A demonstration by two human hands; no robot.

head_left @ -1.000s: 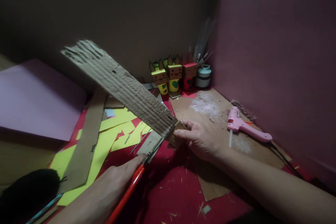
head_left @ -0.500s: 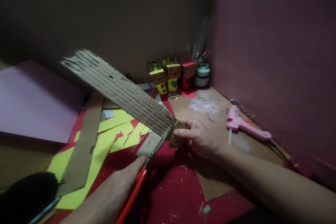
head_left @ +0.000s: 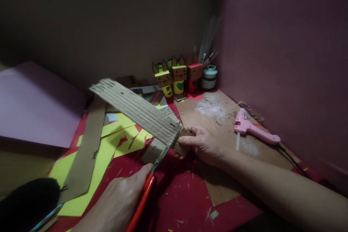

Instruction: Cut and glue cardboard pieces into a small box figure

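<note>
Across the scissors [head_left: 148, 185], the cardboard strip [head_left: 138, 110] seems light but creasable — best held at the end the right hand [head_left: 202, 141] pinches; the left hand [head_left: 123, 190] grips handles, fingers mostly hidden.

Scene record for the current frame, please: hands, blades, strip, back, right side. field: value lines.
left hand: holds red-handled scissors
right hand: grips near end of corrugated cardboard strip
blades: at the strip, just beside the right hand's fingers; opening unclear
strip: tilted, far end up and to the left, above yellow paper
back: three box-headed figures beside a pale jar
right side: pink glue gun on brown sheet
</note>
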